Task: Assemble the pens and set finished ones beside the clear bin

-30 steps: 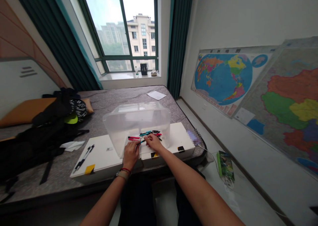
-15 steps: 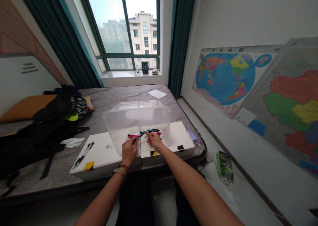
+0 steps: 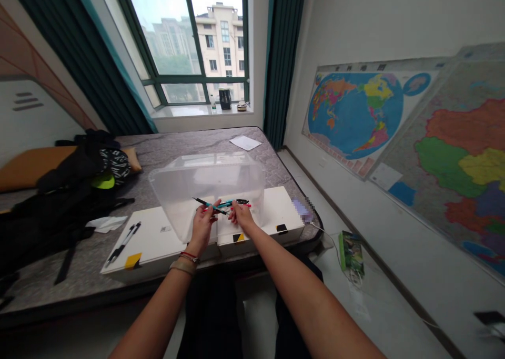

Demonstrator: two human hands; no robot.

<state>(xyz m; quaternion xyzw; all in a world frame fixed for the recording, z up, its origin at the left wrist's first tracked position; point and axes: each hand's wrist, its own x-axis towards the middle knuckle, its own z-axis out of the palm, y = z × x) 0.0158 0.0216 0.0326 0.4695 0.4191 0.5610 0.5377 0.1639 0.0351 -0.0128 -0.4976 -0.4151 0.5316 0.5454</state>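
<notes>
My left hand (image 3: 202, 224) pinches a black and teal pen (image 3: 209, 205), which slants with one end up to the left. Close to its right end is my right hand (image 3: 241, 215), fingers closed; what they hold, if anything, I cannot make out. Just past my fingers lie several pens (image 3: 241, 202) in black, teal and red, partly covered by my hands. They are at the open front of a clear plastic bin (image 3: 179, 183) that lies tipped on its side. Under the bin are white boxes (image 3: 279, 206) with black and yellow corner marks.
Two black and white pens (image 3: 125, 243) lie on the left white box. A crumpled tissue (image 3: 105, 223) and a black bag (image 3: 37, 227) are farther left on the mattress. Behind the bin is a paper sheet (image 3: 245, 142). A cable trails off the bed's right edge near a blurred-out item.
My left hand has raised and turned the pen, so its far end now points up to the left. My right hand stays close by, fingers still bent. The view has shifted slightly.
</notes>
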